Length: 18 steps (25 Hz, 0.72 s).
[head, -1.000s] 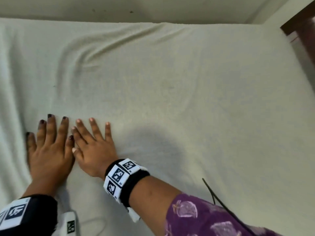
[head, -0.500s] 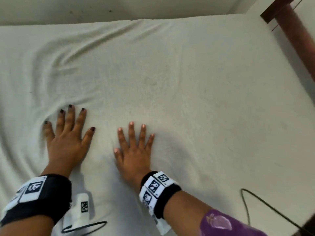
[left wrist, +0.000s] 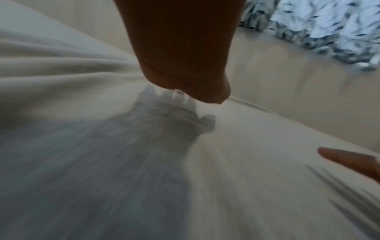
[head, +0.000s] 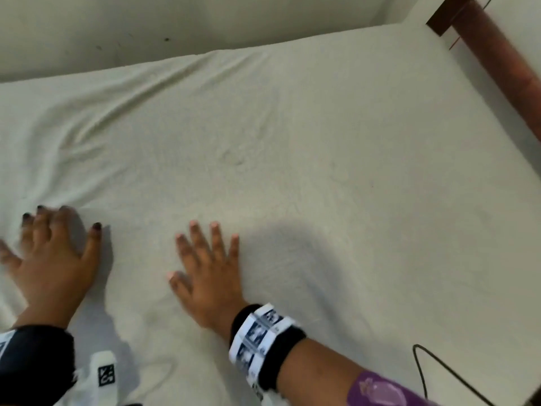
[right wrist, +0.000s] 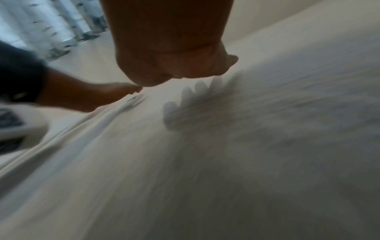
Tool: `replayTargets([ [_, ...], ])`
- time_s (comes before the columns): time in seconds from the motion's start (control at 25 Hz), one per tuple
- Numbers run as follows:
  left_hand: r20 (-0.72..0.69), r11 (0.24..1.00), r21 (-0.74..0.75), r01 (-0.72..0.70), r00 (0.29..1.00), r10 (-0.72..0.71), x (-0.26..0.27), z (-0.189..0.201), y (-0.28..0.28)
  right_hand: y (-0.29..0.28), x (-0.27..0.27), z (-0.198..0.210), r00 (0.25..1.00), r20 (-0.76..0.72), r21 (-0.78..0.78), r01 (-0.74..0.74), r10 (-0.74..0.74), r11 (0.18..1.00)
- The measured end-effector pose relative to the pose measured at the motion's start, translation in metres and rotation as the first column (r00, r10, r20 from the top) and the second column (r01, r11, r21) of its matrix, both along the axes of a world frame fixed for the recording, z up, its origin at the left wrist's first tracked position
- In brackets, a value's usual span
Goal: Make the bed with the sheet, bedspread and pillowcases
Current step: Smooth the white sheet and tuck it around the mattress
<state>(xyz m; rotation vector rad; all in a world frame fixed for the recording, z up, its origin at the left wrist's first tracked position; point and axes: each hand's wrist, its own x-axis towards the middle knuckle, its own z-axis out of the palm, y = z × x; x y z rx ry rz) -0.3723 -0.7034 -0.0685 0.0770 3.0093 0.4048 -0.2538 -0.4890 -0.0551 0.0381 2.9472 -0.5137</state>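
Observation:
A cream sheet (head: 307,148) covers the mattress, smooth on the right and creased into long folds at the far left (head: 96,133). My left hand (head: 55,259) lies palm-down on it at the near left, fingers spread and straight, blurred by motion. My right hand (head: 207,268) presses flat on the sheet near the middle, fingers spread. Both wrist views show only the heel of each hand, the left hand (left wrist: 185,68) and the right hand (right wrist: 168,61), just above the blurred sheet (left wrist: 246,186), with finger shadows on the cloth.
A pale wall (head: 205,22) runs along the bed's far side. A reddish wooden bed post (head: 503,63) stands at the far right corner. A black cable (head: 430,373) lies on the sheet at the near right. Patterned grey-white fabric (left wrist: 329,26) hangs beyond the bed.
The two hands, side by side a second ago, have slid apart across the sheet: the left hand to the left, the right hand to the right. The view has shifted right, showing the bed post.

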Motion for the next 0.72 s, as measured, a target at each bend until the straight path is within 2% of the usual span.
replayTargets([
  [0.08,-0.083,0.995,-0.031,0.092,0.992,-0.095,-0.018,0.020,0.034,0.044,-0.023,-0.006,0.956,0.013,0.047,0.293,-0.294,0.955],
  [0.12,-0.086,0.987,-0.057,0.152,0.984,-0.157,-0.038,0.014,0.041,0.069,-0.036,-0.011,0.915,-0.010,0.114,0.401,-0.403,0.909],
  [0.16,-0.103,0.980,-0.090,0.177,0.977,-0.185,-0.054,0.018,0.053,0.090,-0.046,-0.017,0.905,-0.036,0.160,0.425,-0.425,0.891],
  [0.2,-0.060,0.980,-0.063,0.188,0.980,-0.192,-0.071,0.016,0.061,0.098,-0.051,-0.021,0.916,-0.018,0.169,0.398,-0.401,0.901],
  [0.24,-0.078,0.976,-0.081,0.200,0.975,-0.206,-0.087,0.012,0.069,0.093,-0.053,-0.026,0.943,-0.003,0.158,0.328,-0.331,0.931],
  [0.32,-0.064,0.986,-0.041,0.164,0.984,-0.167,-0.120,0.013,0.085,0.062,-0.057,-0.026,0.982,-0.021,0.121,0.191,-0.190,0.974],
  [0.4,0.020,0.996,-0.018,0.087,0.996,-0.087,-0.148,0.004,0.086,0.026,-0.069,-0.021,0.997,0.034,0.037,0.069,-0.071,0.997],
  [0.48,0.107,0.999,-0.037,0.001,0.994,0.003,-0.161,-0.003,0.080,-0.012,-0.083,-0.006,0.980,0.120,0.019,-0.161,0.158,0.987],
  [0.56,0.062,0.999,-0.051,0.017,0.998,-0.013,-0.168,-0.018,0.066,-0.036,-0.093,0.010,0.924,0.203,-0.023,-0.327,0.325,0.945],
  [0.64,-0.072,0.999,-0.014,-0.029,0.997,0.028,-0.175,-0.022,0.054,-0.034,-0.099,0.016,0.936,0.171,-0.052,-0.303,0.307,0.952],
  [0.72,-0.134,1.000,-0.028,-0.014,0.991,0.010,-0.186,-0.010,0.050,-0.013,-0.103,0.007,0.992,0.098,-0.038,-0.076,0.080,0.996],
])
